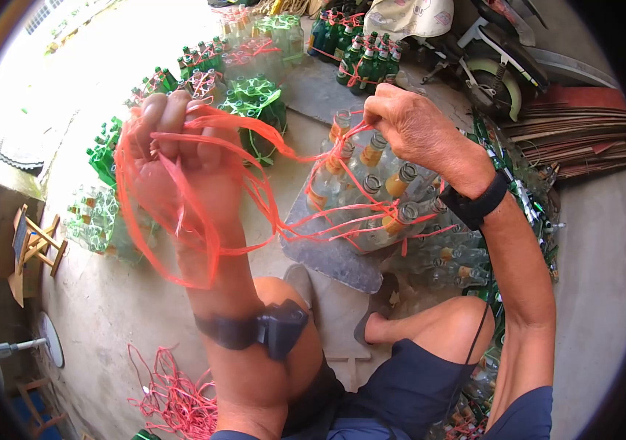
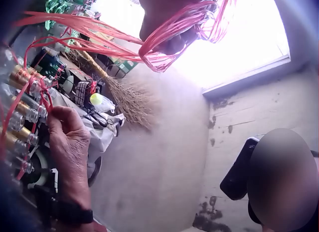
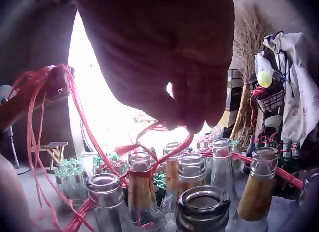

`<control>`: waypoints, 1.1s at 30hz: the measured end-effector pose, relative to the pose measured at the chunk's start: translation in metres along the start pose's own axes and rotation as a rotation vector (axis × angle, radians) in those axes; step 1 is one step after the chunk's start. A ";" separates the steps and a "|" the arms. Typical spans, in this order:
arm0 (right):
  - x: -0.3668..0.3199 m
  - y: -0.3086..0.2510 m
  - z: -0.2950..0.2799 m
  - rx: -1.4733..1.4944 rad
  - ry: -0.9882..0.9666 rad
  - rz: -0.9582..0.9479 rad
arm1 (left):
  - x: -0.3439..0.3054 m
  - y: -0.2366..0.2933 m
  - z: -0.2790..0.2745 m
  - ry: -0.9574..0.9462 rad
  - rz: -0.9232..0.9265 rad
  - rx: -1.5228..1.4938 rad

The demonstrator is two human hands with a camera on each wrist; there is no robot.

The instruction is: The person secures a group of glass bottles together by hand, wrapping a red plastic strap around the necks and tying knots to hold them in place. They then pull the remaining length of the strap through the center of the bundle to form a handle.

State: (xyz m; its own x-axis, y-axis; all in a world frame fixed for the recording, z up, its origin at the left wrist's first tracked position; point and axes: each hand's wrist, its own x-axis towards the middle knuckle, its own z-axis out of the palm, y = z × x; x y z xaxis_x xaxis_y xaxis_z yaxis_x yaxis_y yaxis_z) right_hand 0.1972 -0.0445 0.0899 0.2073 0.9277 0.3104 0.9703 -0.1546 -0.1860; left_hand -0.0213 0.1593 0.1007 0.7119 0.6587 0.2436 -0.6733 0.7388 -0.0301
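Raised at the left in the head view, my left hand [image 1: 203, 169] has its fingers curled round loose loops of pink-red plastic twine [image 1: 265, 133]. From there the strands run across to a cluster of clear glass bottles [image 1: 370, 154] with gold neck labels, standing upright on a dark slab. Twine wraps several of their necks. My right hand [image 1: 419, 125] pinches a strand just above the necks at the bundle's far side. In the right wrist view, its fingertips [image 3: 172, 123] meet the twine over the bottle tops [image 3: 192, 164]; the hand's shadowed back hides part of the grip.
Tied bundles of green bottles [image 1: 372, 66] and of clear ones [image 1: 97, 213] stand around the floor. Loose bottles [image 1: 456, 264] lie at the right, below a parked scooter [image 1: 492, 66]. A heap of pink twine [image 1: 174, 392] and a wooden stool [image 1: 38, 242] are at the left.
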 end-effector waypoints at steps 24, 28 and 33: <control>0.026 -0.046 0.032 -0.003 -0.155 0.034 | -0.036 0.059 0.073 -0.304 0.151 0.032; 0.031 -0.042 0.043 -0.012 -0.255 -0.040 | -0.038 0.058 0.076 -0.353 0.112 -0.077; 0.035 -0.048 0.031 0.322 -0.049 0.037 | -0.038 0.055 0.079 -0.269 0.178 -0.056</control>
State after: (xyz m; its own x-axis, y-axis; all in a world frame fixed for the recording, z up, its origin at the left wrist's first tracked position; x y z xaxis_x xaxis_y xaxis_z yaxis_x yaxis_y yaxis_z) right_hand 0.1539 0.0059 0.0808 0.2277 0.9400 0.2541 0.8714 -0.0803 -0.4840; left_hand -0.1012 0.1632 0.1665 0.5007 0.7226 0.4766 -0.7652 0.6269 -0.1466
